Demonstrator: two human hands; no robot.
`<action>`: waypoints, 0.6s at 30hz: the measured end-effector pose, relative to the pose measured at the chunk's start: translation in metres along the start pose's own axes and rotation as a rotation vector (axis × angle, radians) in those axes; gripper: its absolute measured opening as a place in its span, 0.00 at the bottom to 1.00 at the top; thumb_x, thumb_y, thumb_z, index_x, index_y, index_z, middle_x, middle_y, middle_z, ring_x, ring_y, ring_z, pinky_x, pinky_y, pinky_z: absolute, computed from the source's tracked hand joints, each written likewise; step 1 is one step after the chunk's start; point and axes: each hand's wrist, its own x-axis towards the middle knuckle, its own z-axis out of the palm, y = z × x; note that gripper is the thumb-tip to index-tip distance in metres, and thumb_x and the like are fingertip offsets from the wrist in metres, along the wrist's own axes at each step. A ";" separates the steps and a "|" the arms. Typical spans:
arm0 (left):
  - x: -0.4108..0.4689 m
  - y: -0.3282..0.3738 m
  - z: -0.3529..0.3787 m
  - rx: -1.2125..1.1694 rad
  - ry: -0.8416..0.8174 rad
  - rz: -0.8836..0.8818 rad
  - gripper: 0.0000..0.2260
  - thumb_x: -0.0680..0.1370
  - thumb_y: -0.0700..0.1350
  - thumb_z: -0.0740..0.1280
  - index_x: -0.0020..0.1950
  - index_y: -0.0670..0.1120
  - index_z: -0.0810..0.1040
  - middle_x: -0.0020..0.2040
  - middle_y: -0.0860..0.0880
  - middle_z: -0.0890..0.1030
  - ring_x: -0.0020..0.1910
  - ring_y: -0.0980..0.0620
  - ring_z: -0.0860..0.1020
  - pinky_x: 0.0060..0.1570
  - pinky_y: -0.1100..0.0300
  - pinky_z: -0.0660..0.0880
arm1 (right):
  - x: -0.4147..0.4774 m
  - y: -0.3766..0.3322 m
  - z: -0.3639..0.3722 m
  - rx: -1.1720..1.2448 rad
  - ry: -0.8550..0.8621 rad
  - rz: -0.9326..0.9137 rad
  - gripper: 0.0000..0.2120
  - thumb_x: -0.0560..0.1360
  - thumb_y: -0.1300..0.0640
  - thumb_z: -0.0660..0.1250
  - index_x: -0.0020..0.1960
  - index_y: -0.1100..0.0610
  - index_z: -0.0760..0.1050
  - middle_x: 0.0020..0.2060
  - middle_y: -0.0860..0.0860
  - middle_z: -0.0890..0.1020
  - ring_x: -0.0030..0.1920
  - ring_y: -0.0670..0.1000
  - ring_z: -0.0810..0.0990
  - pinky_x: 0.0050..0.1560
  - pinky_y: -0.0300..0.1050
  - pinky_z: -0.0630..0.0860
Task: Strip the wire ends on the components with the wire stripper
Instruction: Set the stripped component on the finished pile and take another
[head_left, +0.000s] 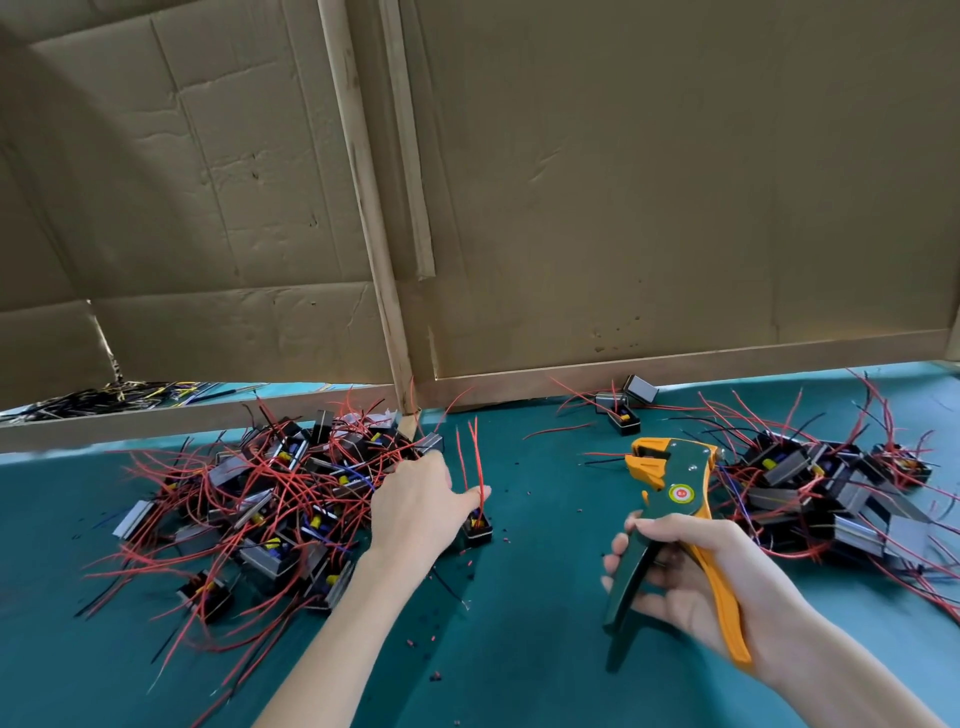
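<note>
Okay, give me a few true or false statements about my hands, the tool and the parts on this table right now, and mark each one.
1. The right hand grips the wire stripper. True.
2. The wire stripper's handles are blue and white. False: they are green and orange.
3. The left hand reaches to the left pile of components. True.
4. The table is bare wood. False: its surface is teal green.
5. Components lie only on the left. False: a second pile lies on the right.

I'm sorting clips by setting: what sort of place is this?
Likely an electronics assembly bench: piles of wired components on a green mat, cardboard partitions behind, a wire stripper in the right hand.
</note>
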 end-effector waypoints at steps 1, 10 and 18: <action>-0.001 0.002 0.001 0.049 0.018 -0.016 0.21 0.72 0.65 0.67 0.38 0.48 0.69 0.37 0.50 0.78 0.37 0.48 0.76 0.34 0.58 0.71 | 0.000 0.000 0.000 0.000 0.002 0.000 0.15 0.51 0.65 0.76 0.37 0.65 0.81 0.37 0.63 0.80 0.36 0.64 0.83 0.39 0.59 0.81; -0.010 0.009 0.012 -0.154 0.053 0.033 0.10 0.75 0.56 0.69 0.53 0.53 0.83 0.36 0.49 0.79 0.36 0.49 0.76 0.37 0.61 0.69 | 0.001 0.003 0.001 0.004 0.005 0.009 0.10 0.58 0.65 0.72 0.40 0.66 0.80 0.37 0.63 0.80 0.37 0.64 0.83 0.39 0.59 0.81; -0.005 0.017 0.013 -0.723 -0.032 0.158 0.06 0.82 0.39 0.58 0.48 0.46 0.72 0.50 0.54 0.81 0.48 0.55 0.77 0.44 0.74 0.69 | -0.001 0.002 0.002 -0.004 -0.029 0.004 0.12 0.54 0.68 0.74 0.37 0.65 0.82 0.37 0.63 0.80 0.37 0.63 0.83 0.40 0.59 0.81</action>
